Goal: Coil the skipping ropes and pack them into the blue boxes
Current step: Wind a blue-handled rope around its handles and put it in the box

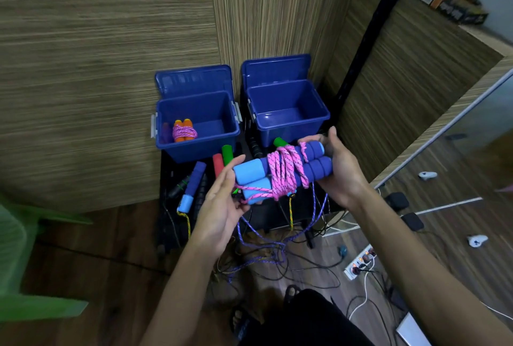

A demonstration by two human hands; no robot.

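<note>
1. Two blue boxes, lids up, side by side on a low black stand (172, 179) against the wood-grain wall. The left box (194, 120) holds one coiled rope (183, 131): two orange handles wound in pink cord. No rope shows in the right box (288, 112).
2. One bundle (280, 169) is held in the air in front of the boxes, below the right box's front edge: two purple-and-light-blue foam handles side by side, pink cord wound round their middle.
3. Left hand (222, 206): palm toward the light-blue ends, fingers (231, 172) curled round the near handle, thumb underneath.
4. Right hand (340, 168): cups the purple ends from the far side, thumb up by the box rim, fingers wrapped behind the handles. Both forearms reach in from the bottom of the frame.
5. Loose on the stand in front of the boxes: one purple handle with light-blue end (191, 187), one red handle (218, 164), two green handles, one (227, 154) beside the red and one (279, 142) behind the bundle. Some black handles are there too; count unclear.
6. Purple cord (261, 243) hangs off the stand onto the wood floor, tangled with black cables. One yellow-flecked cord (188, 223) trails from the loose purple handle.
7. One white power strip (359, 262) on the floor at right; one green chair (25, 262) at left, blurred.
</note>
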